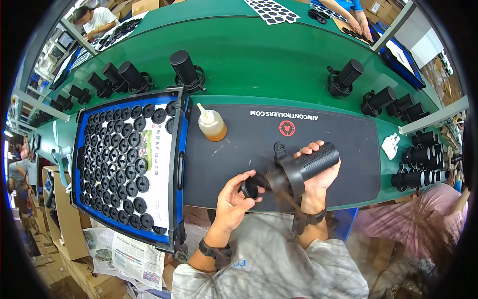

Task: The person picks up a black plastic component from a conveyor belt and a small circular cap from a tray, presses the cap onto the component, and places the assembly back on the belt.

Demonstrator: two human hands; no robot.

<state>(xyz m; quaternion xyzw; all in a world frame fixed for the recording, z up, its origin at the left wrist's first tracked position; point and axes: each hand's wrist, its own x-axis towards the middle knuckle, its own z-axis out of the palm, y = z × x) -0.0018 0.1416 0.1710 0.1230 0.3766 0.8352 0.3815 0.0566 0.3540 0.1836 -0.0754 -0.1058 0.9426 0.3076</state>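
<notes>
Above the dark desk mat (pixel 343 129), my right hand (pixel 322 178) grips a black cylindrical housing (pixel 318 160) with a perforated side and a wide ring collar. The cylinder lies tilted, its closed end to the right. Pinched in my left hand (pixel 230 202) is a small round black cap (pixel 250 189), close to the housing's open left end. Blur and strands of hair partly hide the space between cap and housing, so I cannot tell whether they touch. Behind my left hand stands a squeeze bottle (pixel 213 127) with amber liquid.
A blue tray with a black rim (pixel 180 154) holds many round black caps (pixel 130 172) at left. More black housings (pixel 185 70) line the green table (pixel 269 55) and cluster at right, near a crumpled white cloth (pixel 390 145). Two people work across the table; someone in pink sits at right.
</notes>
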